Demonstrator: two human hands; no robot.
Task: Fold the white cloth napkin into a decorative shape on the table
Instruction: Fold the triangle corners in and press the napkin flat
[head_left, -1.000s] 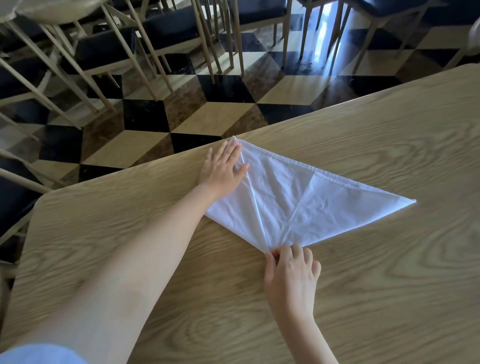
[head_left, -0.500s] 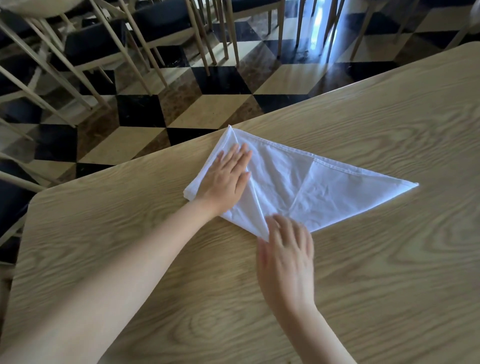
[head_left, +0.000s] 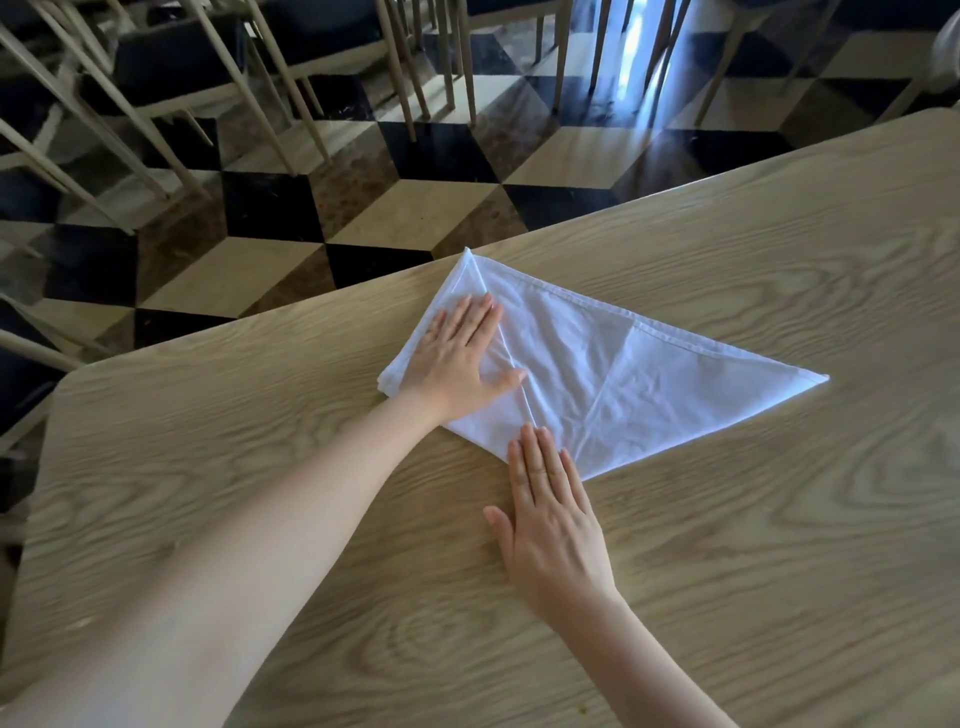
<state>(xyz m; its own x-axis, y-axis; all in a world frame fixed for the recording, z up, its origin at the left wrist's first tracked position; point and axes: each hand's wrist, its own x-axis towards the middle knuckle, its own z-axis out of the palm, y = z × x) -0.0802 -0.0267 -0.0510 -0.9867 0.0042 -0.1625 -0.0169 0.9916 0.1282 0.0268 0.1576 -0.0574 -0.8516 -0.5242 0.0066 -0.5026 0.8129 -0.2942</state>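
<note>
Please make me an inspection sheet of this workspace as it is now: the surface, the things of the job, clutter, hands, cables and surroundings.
Surface: wooden table, pale with strong grain.
Job's things: white cloth napkin lies flat near the table's far edge. It is folded to a triangle with its left part folded over, and its long tip points right.
Clutter: nothing seen.
Hands: left hand is flat and presses the folded left part. Right hand is flat, with its fingertips on the napkin's near corner and its palm on the table.
Cables: nothing seen.
Surroundings: chairs with dark seats and pale legs stand beyond the table. The floor is glossy, tiled in black, tan and brown.
</note>
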